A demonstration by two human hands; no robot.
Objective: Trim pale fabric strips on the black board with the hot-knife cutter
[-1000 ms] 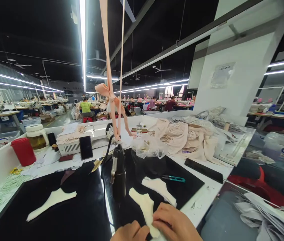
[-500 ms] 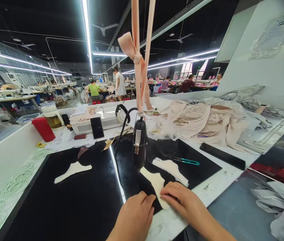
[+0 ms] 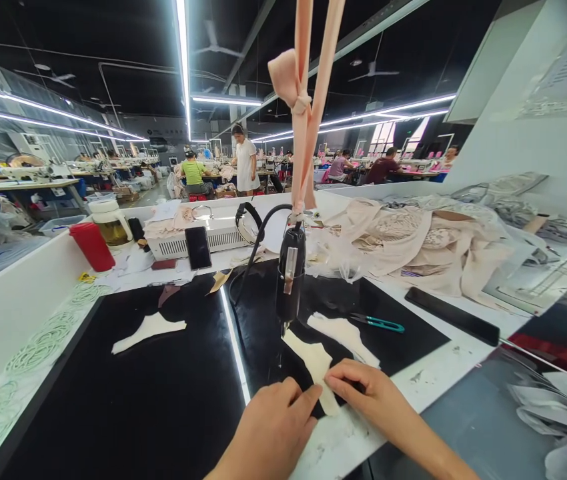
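A cream fabric piece [image 3: 315, 361] with curved edges lies on the black board, its lower end near the board's front edge. My left hand [image 3: 274, 421] is at the piece's left edge, fingers closed together with the fingertips on it. On the opposite edge, my right hand [image 3: 363, 390] pinches the fabric between thumb and fingers. Just beyond the piece's far end hangs a black corded tool [image 3: 291, 273], its narrow tip by the fabric; contact is unclear. A white fabric stack [image 3: 346, 337] lies to the right, and another white piece [image 3: 148, 331] to the left.
Teal thread snips [image 3: 378, 323] rest on the black board [image 3: 163, 407]. Peach straps [image 3: 301, 140] hold up the tool. Beige fabric [image 3: 413, 240] is heaped behind at right, near a long black object [image 3: 451, 315]. A phone [image 3: 198, 248] and red cup [image 3: 92, 247] stand at back left.
The view has shifted, so the table items appear slightly further right. My left fingertips reach a little further onto the cream piece. In the background, the person in white has turned.
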